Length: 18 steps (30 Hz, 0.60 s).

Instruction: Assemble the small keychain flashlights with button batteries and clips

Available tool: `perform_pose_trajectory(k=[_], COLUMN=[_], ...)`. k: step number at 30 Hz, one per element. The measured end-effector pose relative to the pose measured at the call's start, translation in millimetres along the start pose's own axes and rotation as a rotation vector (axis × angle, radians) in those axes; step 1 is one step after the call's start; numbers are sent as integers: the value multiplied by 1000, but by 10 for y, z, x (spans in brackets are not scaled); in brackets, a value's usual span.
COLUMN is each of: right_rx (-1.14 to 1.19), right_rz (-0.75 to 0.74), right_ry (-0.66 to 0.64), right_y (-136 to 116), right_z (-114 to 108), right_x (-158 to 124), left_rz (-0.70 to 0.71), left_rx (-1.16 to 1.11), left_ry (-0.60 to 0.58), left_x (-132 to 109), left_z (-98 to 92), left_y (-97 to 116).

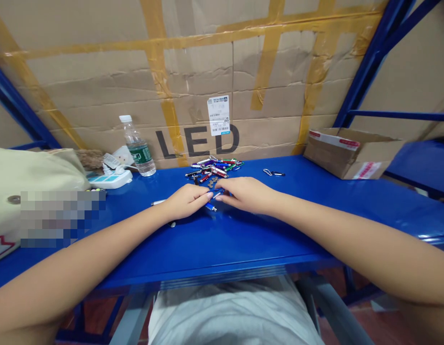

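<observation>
Cardboard carton (196,72): large black printed letters "LED" (197,142) on its side. White barcode sticker (218,115), just above the lettering: fine print illegible. Green label on plastic water bottle (140,154): wording too small to read.

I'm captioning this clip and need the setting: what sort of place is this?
Probably a warehouse or stockroom: the work surface is a blue steel shelving rack, a large taped cardboard carton marked LED stands behind it, and a loose pile of small keychain lights lies before the left hand and right hand.
</observation>
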State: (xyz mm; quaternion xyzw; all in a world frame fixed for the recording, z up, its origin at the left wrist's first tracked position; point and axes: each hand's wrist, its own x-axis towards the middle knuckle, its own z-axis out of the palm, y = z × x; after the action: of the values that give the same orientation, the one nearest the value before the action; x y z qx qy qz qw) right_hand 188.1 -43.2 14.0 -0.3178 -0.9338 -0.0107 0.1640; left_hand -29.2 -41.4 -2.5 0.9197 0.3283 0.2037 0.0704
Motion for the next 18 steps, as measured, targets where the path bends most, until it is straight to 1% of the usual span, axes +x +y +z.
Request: perform_pose_trajectory(k=[4, 6, 8, 10, 13, 15, 18], right_rx=[-307, -394, -431, -434, -367, -297, -220], right_rz=[-62, -102, -132, -108, -3, 56, 89], right_ry=[-80, -99, -113, -100, -81, -92, -113], right_y=[-4, -16, -23, -20, 6, 31, 55], right_z=[32, 64, 99, 125, 139, 138, 136], right_x=[-4, 2, 15, 33, 55, 62, 63], left_rz=[0, 1, 7, -10, -78, -107, -112], left_rx=[-65, -89, -102, -106, -107, -96, -65], left_ry=[-64, -91, -109, -99, -28, 13, 35], left_x=[2, 3, 7, 17, 33, 40, 42], left_z=[16, 25, 33, 38, 41, 40, 37], left_y=[25, 39, 46, 42, 26, 17, 18])
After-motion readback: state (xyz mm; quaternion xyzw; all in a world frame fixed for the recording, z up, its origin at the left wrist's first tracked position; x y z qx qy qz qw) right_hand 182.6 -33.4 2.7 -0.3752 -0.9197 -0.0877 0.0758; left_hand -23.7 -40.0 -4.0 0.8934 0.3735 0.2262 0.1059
